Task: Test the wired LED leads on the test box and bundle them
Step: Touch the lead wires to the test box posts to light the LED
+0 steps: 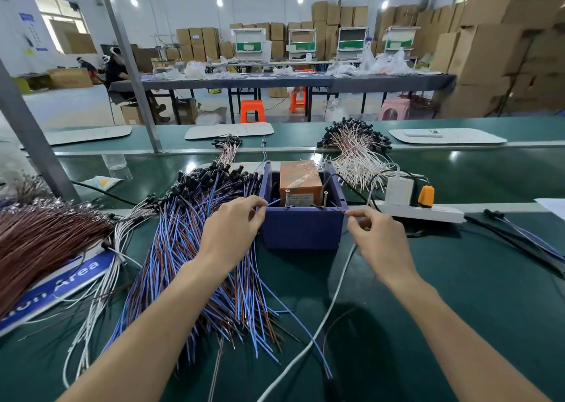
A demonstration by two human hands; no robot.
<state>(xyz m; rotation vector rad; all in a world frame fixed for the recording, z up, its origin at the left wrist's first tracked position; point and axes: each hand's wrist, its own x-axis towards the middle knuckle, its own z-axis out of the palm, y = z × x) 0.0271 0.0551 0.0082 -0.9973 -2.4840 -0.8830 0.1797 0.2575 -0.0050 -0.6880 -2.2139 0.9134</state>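
In the box (302,230), an orange block (301,181) and two posts (287,199); left hand (235,230) pinching a blue wire (274,202), right hand (379,239) pinching a brown wire (337,207).

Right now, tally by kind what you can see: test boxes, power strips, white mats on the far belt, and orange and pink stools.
Test box: 1
Power strip: 1
White mats: 3
Orange stools: 2
Pink stool: 1
Total: 8
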